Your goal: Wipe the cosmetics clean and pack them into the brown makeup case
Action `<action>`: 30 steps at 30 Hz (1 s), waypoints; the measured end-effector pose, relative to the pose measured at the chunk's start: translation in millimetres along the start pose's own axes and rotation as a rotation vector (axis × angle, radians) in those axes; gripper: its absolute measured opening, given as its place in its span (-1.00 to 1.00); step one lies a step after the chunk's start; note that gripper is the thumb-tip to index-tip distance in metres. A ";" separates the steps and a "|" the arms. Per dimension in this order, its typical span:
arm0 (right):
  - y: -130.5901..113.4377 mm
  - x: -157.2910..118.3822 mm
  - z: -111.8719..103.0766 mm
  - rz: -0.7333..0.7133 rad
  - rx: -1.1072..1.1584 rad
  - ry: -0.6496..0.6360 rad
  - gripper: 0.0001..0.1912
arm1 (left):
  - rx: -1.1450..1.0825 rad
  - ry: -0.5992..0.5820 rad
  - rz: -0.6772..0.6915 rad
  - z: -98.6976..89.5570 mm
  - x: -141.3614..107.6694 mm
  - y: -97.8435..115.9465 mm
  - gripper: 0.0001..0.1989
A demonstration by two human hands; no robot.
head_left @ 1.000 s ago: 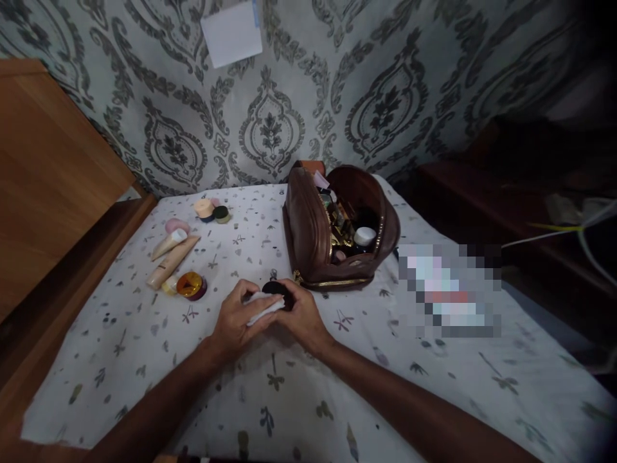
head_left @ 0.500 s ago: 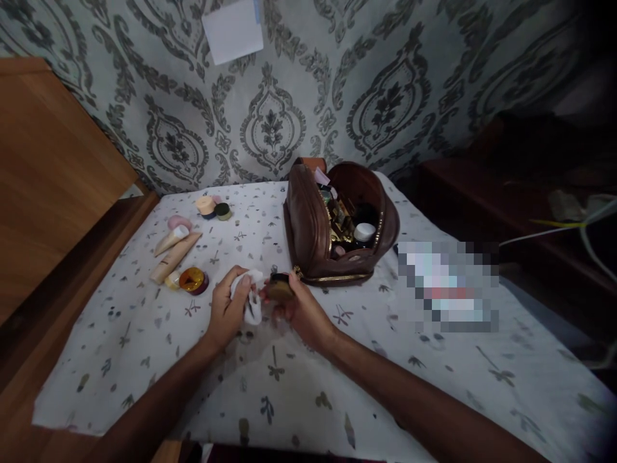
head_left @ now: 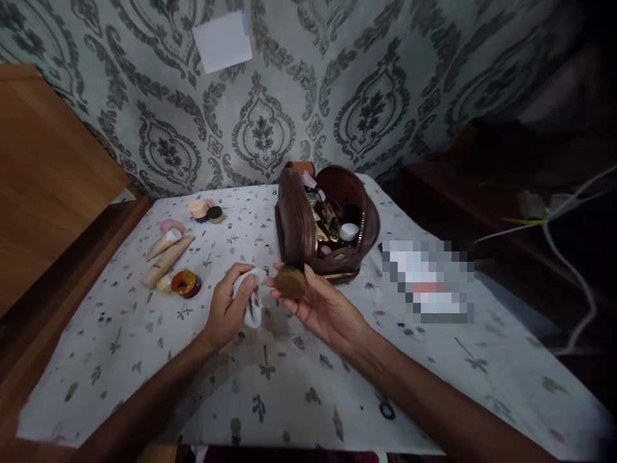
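Observation:
My left hand point(head_left: 230, 307) is closed round a crumpled white cloth point(head_left: 253, 312), with the thumb pressed on it. Between the fingers and thumb of my right hand point(head_left: 328, 308) is a round jar point(head_left: 290, 281), dark at the rim and brownish on the face turned to me. The cloth and the jar are close together, with fingertips between them. Just behind the jar stands an unzipped brown bag point(head_left: 296, 222) filled with small items, among them a white-lidded jar point(head_left: 349, 231).
Left on the patterned white cloth cover point(head_left: 202, 360) are an amber-lidded jar point(head_left: 186, 283), tubes point(head_left: 168, 262), a pink item point(head_left: 172, 226) and small jars point(head_left: 198, 209). A blurred-out object point(head_left: 429, 280) lies right, near white cables point(head_left: 585, 302). A patterned wall stands behind.
My right hand has turned palm up, tilting the jar so that more of its round face shows. The whole view has shifted slightly. My left hand still grips the cloth.

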State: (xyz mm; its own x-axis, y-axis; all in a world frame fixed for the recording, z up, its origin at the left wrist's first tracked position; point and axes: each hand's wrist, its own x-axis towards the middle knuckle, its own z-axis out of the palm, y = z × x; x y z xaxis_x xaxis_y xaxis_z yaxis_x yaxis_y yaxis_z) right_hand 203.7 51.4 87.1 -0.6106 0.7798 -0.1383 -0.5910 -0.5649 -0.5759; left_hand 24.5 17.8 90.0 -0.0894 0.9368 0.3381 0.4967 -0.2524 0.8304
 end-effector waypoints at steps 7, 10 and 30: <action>-46.2 -41.4 -4.7 -0.137 -0.235 0.001 -0.54 | 0.233 -0.268 0.487 14.2 17.1 23.0 -0.71; -75.3 -54.4 -9.2 -0.289 -0.402 0.118 -0.53 | 0.428 -0.354 0.678 30.8 26.3 33.4 -0.54; -164.8 26.6 -12.0 -0.565 -1.823 -0.004 -0.84 | 0.448 -0.409 0.553 65.0 30.6 20.0 -0.59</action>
State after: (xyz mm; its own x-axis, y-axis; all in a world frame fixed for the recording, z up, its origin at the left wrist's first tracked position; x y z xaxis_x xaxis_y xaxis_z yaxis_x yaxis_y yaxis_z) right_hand 291.3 168.4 168.6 -0.5749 0.7431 0.3425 0.4984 0.6500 -0.5737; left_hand 87.8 57.2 88.2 0.5483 0.7414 0.3868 0.6821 -0.6641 0.3060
